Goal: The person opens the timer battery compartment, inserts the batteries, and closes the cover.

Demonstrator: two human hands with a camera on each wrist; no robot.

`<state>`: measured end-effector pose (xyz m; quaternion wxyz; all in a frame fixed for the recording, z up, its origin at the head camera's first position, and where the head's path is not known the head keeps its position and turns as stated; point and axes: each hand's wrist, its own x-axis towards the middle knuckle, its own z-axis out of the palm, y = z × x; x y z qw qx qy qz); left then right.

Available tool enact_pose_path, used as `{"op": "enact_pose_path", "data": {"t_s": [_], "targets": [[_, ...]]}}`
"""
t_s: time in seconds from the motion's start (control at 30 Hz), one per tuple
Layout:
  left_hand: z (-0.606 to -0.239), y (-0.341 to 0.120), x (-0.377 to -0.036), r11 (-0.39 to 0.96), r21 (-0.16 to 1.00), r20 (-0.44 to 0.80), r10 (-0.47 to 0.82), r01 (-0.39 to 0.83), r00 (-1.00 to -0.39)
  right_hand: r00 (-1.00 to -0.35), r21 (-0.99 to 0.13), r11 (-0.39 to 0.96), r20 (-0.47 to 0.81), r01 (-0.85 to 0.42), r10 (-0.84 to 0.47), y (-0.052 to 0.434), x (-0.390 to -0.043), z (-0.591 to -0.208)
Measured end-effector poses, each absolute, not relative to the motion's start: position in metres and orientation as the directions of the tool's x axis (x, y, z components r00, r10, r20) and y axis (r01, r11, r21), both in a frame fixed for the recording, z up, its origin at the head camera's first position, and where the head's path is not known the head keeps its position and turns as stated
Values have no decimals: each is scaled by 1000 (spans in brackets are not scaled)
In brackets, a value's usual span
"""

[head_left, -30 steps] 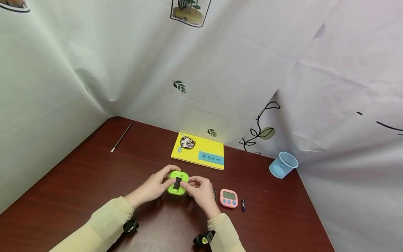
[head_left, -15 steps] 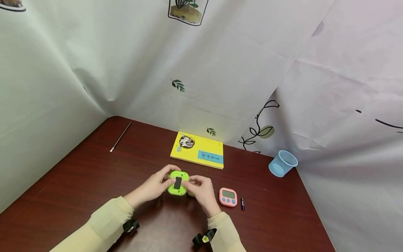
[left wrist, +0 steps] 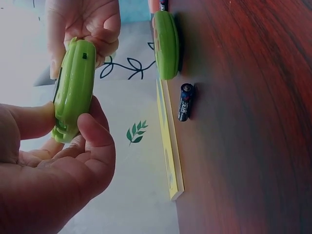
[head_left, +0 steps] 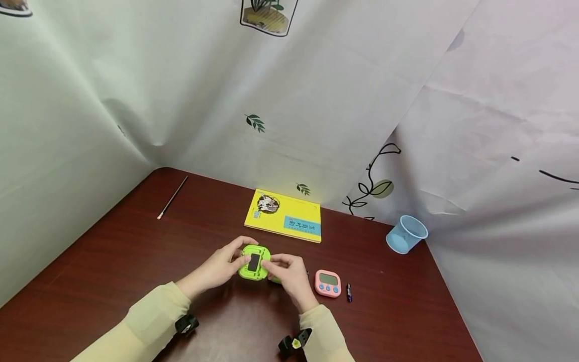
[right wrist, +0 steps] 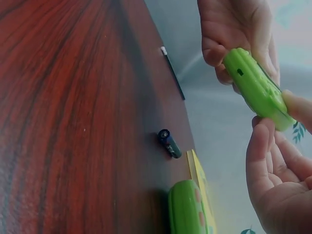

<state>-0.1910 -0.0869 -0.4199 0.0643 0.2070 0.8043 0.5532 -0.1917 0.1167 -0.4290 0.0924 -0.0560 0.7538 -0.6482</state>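
Both hands hold a lime-green digital timer [head_left: 255, 263] above the table, its back with a dark panel turned up. My left hand [head_left: 221, 264] grips its left side, the thumb on the back and the fingers curled beneath. At the opposite side my right hand [head_left: 291, 276] pinches the edge, thumb at the dark panel. The left wrist view shows the timer [left wrist: 75, 92] edge-on, with a small slot in its rim. A second green timer [left wrist: 166, 46] lies on the table, mostly hidden behind my right hand in the head view. Near it lies a dark battery [right wrist: 169, 144].
Right of my hands lie a pink timer [head_left: 327, 284] with blue buttons and another battery [head_left: 349, 292]. A yellow book [head_left: 285, 216] lies at the back, a blue cup [head_left: 407, 235] at the right edge, and a thin white-tipped stick [head_left: 173, 197] at the back left.
The held timer has shifted and tilted slightly, with my right thumb still at its back. Both hands keep their hold; the things on the table stay put.
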Motion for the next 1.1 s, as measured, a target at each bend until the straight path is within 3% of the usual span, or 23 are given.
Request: {"op": "enact_pose_path", "data": {"t_s": [0.27,0.6,1.1], "targets": [[-423,-86,-194,311,916,122,388,254,-914,-978,-971,237,-11,-40,-210,113,-180,-404],[-426,-88,-194,357,898,121,363,258,-924,-975,-958,261,64,-120,-213,111,-177,-403],[-429,-95,-194,359,901,116,340,243,-933,-971,-972,189,93,-137,-220,108,-176,-407]]}}
